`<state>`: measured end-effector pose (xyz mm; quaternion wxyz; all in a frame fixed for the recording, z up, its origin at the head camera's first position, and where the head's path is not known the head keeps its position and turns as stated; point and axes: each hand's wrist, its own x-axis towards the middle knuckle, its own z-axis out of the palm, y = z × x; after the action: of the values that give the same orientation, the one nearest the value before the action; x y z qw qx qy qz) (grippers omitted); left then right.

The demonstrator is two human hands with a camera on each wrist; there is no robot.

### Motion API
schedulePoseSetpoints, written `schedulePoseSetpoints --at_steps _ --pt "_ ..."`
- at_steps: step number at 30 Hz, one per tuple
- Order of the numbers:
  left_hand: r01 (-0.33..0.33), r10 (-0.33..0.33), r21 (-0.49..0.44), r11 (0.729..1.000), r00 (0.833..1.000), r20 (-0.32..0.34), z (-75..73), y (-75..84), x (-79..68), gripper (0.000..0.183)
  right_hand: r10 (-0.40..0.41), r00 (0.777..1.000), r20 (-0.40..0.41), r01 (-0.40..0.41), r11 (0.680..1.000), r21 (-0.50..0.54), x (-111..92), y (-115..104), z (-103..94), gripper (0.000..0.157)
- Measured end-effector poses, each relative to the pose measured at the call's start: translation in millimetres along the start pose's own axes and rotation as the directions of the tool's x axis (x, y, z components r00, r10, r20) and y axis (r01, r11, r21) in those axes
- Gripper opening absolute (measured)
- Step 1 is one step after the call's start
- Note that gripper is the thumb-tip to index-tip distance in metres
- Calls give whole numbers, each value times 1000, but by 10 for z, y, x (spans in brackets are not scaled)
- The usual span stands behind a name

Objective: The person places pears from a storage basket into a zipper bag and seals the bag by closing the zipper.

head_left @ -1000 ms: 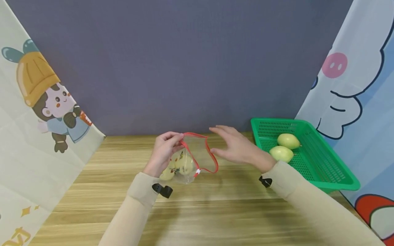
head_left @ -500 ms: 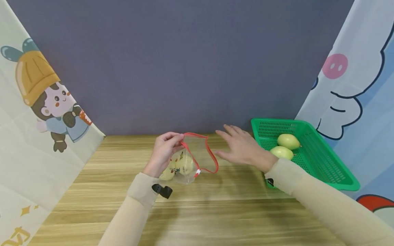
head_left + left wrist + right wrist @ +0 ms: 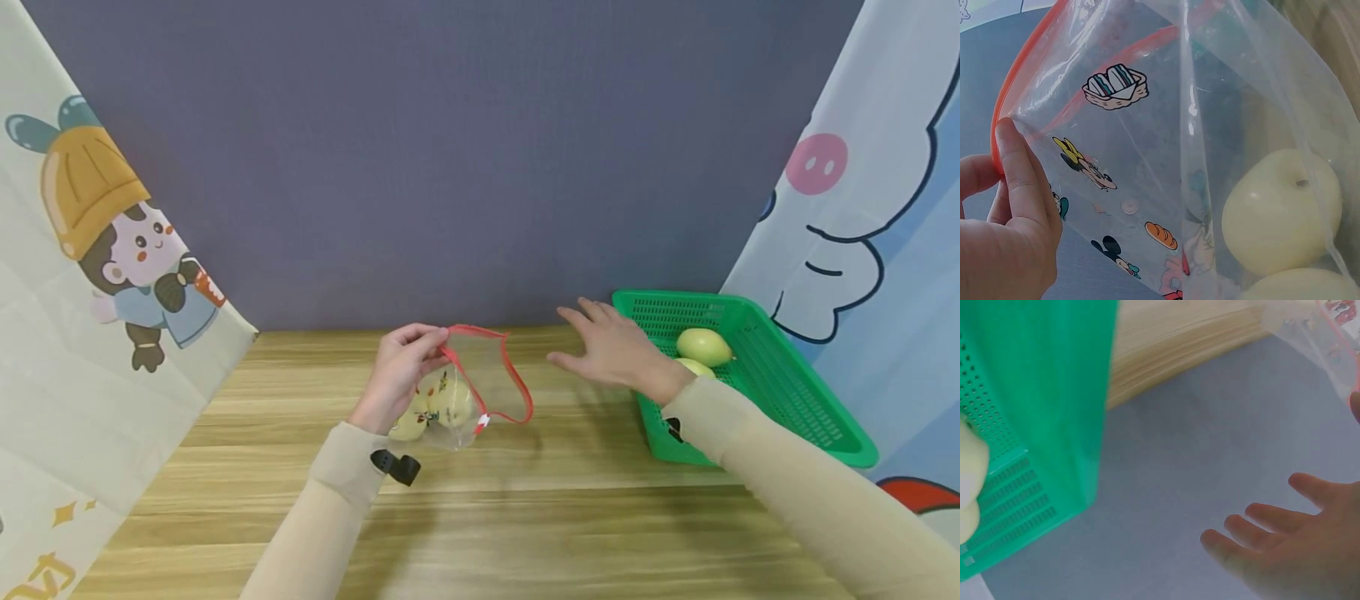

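Note:
My left hand (image 3: 401, 367) pinches the red-trimmed mouth of a clear plastic zip bag (image 3: 459, 433), whose opening gapes toward the right. Cartoon prints cover the bag. Pale yellow, pear-like fruits (image 3: 1282, 212) lie at its bottom, seen through the plastic. My right hand (image 3: 618, 350) holds nothing; its fingers are spread in the air between the bag and a green plastic basket (image 3: 671, 443). Inside the basket are two more pale yellow fruits (image 3: 702, 346), the nearer one partly hidden behind my right wrist.
A wood-grain table (image 3: 510, 533) carries the bag and the basket. Behind it rises a grey-blue backdrop (image 3: 480, 167). Cartoon-printed sheets stand at the left (image 3: 45, 400) and right (image 3: 922, 333), the right one close to the basket.
My right hand has moved right, away from the bag's mouth and toward the basket, with its fingers still spread. My left hand and the bag have hardly moved.

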<state>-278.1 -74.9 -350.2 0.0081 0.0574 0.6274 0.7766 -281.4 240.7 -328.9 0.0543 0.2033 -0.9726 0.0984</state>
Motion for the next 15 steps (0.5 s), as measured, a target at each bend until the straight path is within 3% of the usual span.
schedulePoseSetpoints --at_steps 9,15 --pt "1 -1 2 1000 1000 -5 -4 -1 0 7 74 997 7 -74 997 26 64 303 4 95" --pt "3 -3 8 1000 1000 7 0 0 0 15 109 994 -10 -108 993 54 77 469 -73 94"
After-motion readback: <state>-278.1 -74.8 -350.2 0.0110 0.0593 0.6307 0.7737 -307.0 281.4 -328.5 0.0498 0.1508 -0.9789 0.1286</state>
